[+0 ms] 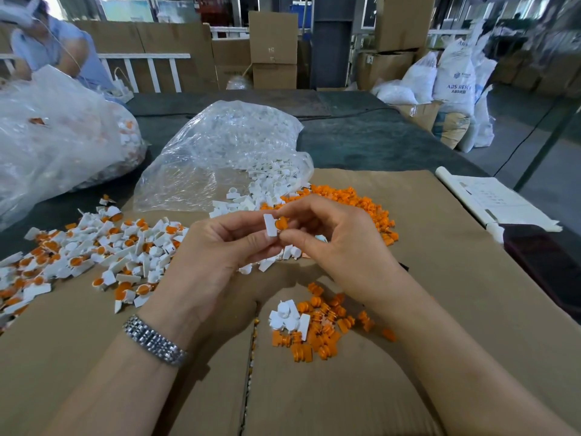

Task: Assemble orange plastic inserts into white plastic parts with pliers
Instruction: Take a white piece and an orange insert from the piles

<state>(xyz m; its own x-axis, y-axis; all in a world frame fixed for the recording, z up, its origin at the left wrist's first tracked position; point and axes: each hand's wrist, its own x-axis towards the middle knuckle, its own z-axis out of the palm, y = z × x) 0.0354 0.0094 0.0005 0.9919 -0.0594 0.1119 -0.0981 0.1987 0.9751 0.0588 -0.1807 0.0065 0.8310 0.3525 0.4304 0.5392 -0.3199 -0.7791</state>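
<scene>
Orange insert (282,224) meets the white part (271,225): left hand (217,256) fingers pinch the part steady while right hand (339,243) fingers pinch the insert, lined up for pressing in.

My right hand (333,243) covers most of the orange insert (282,223); can't tell how far it's seated in the white part (271,225). Big bag (63,136) at 10 o'clock is cut by the left edge, contents hazy thru the plastic. Paper sheet (493,196) at 3 o'clock: print too small to read. Both my forearms run off the bottom edge.
</scene>
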